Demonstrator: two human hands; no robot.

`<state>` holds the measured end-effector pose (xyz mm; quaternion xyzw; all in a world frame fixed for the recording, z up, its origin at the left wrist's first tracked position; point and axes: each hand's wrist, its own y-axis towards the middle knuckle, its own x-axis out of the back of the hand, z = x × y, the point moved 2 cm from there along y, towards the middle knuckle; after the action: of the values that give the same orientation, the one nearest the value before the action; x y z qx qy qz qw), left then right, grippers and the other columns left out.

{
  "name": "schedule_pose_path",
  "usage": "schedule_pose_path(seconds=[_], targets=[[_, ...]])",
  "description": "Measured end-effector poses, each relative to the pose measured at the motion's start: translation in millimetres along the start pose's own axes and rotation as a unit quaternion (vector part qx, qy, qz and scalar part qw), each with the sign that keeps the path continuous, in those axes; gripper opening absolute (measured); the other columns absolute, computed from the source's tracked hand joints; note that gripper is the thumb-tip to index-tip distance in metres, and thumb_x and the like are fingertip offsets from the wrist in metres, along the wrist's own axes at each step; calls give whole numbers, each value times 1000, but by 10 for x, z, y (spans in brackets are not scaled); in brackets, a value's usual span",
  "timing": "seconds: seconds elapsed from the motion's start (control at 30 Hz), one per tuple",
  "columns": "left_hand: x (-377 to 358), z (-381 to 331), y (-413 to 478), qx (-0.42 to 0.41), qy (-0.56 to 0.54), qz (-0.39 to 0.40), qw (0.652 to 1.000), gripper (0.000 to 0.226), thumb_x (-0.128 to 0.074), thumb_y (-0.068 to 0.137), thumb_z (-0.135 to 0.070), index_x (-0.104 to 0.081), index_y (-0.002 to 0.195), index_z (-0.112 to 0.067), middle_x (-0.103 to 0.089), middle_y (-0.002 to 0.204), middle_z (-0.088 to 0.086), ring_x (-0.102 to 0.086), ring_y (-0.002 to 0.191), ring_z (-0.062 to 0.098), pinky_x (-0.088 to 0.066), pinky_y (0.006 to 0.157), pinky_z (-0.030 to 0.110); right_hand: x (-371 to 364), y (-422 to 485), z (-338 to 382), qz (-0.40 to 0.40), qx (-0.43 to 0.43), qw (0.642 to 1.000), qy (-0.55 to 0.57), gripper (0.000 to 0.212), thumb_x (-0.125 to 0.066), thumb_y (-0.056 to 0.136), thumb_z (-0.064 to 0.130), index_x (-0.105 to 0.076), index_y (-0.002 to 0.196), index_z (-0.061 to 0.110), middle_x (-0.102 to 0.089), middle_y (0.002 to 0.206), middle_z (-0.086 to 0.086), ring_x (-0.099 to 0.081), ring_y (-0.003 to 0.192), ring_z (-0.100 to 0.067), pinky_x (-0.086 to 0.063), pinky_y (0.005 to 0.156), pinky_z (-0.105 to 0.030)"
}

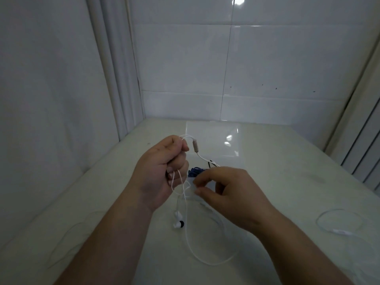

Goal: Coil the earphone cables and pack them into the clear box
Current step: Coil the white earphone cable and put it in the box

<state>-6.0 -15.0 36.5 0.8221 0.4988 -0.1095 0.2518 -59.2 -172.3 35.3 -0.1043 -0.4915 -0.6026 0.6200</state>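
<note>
Tiled wall [267,58] at the rear, meeting a pale glossy table [287,171] that fills the lower half of the view; a white curtain [115,68] hangs at the left corner. Both bare forearms enter from below and converge over the middle of the table. Left hand [162,167]: raised, closed into a loose fist around several strands of a white earphone cable [189,239], thumb pressed against the curled fingers; the strands leave the fist above and below. Right hand [226,194]: lower and just beside the left, thumb and forefinger pinched together on a strand of the same cable, remaining fingers bent but relaxed. From the top of the left fist the cable arches over to an inline remote [195,147], a small beige cylinder, and then runs down toward the right hand. Below the hands the cable hangs in a long open loop that reaches the table near the forearms. Two earbuds [178,223], one with a dark tip, dangle under the left wrist. The clear box [192,182] stands on the table directly behind the hands, largely hidden by them; a coiled blue cable [195,171] shows inside it, with a dark cable end beside it. A second white earphone [339,223] lies looped on the table at the far right, well apart from the hands
</note>
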Motion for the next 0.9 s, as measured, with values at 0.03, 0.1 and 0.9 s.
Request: schedule_pose_path(seconds=[0.03,0.1,0.9], targets=[[-6,2,2,1,-1,0,1000,18,-50,90,-26,-54,81,-11,-25,45,-4,-16,44,11,-15,41,20,-8,6,9,2,5,1000,-8,14,-68,86,26,-74,99,29,-50,71,37,-51,73,19,-36,69,-1],[-20,3,-1,5,-6,-3,1000,18,-49,91,-24,-54,81,-11,-25,45,-4,-15,44,11,-15,41,19,-30,13,5,12,6,1000,-23,15,-66,87,29,-73,101,33,-49,75,30,-47,80,20,-34,69,-1],[-49,26,8,7,2,-18,1000,16,-51,87,-23,-52,79,-10,-23,45,-2,-12,45,12,-9,45,24,44,0,-57,80,-138,846,508,4,-62,77,8,-59,74,6,-62,67,-15,-33,41,-11,-24,42,-19]])
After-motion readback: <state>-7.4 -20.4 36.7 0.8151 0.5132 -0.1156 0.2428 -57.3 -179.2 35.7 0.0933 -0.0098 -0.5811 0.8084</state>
